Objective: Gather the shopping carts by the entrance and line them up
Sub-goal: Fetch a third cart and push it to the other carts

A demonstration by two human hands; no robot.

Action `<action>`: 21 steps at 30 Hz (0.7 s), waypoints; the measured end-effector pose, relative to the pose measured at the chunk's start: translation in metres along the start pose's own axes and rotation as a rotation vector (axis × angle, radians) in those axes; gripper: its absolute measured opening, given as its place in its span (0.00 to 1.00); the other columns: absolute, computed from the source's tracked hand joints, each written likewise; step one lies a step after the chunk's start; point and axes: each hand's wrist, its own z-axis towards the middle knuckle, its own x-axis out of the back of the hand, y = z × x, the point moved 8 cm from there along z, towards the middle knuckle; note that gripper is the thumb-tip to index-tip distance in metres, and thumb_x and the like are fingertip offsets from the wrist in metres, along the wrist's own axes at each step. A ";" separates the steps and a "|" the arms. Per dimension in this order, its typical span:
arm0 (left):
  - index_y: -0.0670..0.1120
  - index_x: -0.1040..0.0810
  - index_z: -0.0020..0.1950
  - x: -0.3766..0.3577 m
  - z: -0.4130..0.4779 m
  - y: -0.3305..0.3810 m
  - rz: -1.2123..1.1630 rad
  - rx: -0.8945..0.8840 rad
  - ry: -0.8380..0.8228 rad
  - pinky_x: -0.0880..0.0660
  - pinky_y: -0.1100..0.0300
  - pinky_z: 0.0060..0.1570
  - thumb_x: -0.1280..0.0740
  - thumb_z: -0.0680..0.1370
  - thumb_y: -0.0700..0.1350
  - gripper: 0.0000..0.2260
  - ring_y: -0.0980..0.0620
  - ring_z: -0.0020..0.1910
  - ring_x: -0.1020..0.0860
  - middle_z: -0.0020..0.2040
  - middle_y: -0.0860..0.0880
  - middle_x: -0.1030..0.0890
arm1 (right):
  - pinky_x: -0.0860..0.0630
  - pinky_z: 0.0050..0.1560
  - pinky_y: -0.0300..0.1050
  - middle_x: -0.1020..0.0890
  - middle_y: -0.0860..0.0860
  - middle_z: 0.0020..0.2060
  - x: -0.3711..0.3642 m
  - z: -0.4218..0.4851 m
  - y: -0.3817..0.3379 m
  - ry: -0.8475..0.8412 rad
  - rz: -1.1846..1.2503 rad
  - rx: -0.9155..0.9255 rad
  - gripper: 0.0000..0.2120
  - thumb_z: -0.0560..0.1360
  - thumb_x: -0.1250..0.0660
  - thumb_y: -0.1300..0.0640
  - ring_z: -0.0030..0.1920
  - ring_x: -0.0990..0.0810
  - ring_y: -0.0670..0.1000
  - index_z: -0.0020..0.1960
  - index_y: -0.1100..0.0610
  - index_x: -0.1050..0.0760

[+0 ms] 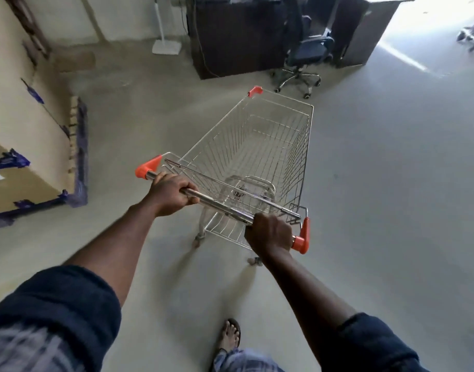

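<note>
Both hands, the left hand (174, 193) and right hand (269, 232), are gripping the handle (219, 205) of one empty cart (257, 146) rolling just ahead of them, and since no lined-up row is showing, most gathering seems left.

No legible text, brand or no. anywhere: shopping cart (310, 135) wire and orange caps are plain, taped box (21, 124) at L shows no print that can be read, bkgd too blurry
</note>
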 end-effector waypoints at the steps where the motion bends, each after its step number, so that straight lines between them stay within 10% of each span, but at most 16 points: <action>1: 0.66 0.25 0.42 0.000 0.012 0.004 -0.011 -0.015 -0.008 0.42 0.47 0.70 0.25 0.71 0.57 0.09 0.53 0.58 0.25 0.46 0.63 0.22 | 0.32 0.37 0.44 0.16 0.55 0.40 0.002 0.005 0.003 0.004 0.003 -0.009 0.10 0.73 0.39 0.55 0.42 0.16 0.59 0.46 0.56 0.20; 21: 0.62 0.19 0.51 -0.054 0.266 0.130 -0.007 -0.301 -0.064 0.46 0.52 0.60 0.33 0.71 0.66 0.14 0.50 0.63 0.28 0.56 0.58 0.20 | 0.28 0.35 0.46 0.17 0.53 0.36 0.035 0.166 0.163 0.076 -0.046 -0.328 0.10 0.71 0.39 0.54 0.37 0.17 0.59 0.43 0.55 0.20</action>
